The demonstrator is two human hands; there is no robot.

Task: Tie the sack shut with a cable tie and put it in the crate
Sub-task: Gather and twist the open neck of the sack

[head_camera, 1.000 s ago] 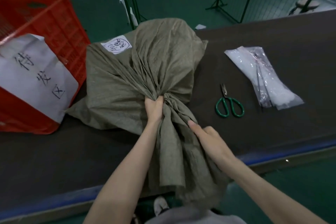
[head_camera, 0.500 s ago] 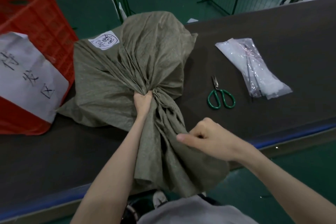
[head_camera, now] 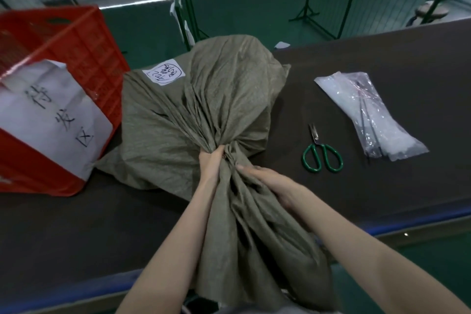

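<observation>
A full olive-green woven sack [head_camera: 204,107] with a white label lies on the dark table [head_camera: 382,58], its gathered mouth pointing toward me. My left hand [head_camera: 212,160] is clenched around the bunched neck. Just below it, my right hand [head_camera: 270,183] grips the loose fabric that hangs over the table's near edge. A clear plastic bag of white cable ties [head_camera: 369,115] lies on the table to the right. The red plastic crate [head_camera: 51,89], with a white paper sign on its side, stands on the table to the left of the sack.
Green-handled scissors [head_camera: 321,150] lie between the sack and the cable tie bag. The table's near edge [head_camera: 407,222] is blue. Green metal stands [head_camera: 186,7] rise from the green floor behind the table.
My right hand, which was lifted off the fabric in a loose fist half a second ago, has come back down onto the neck just under my left hand. My left hand has kept its grip.
</observation>
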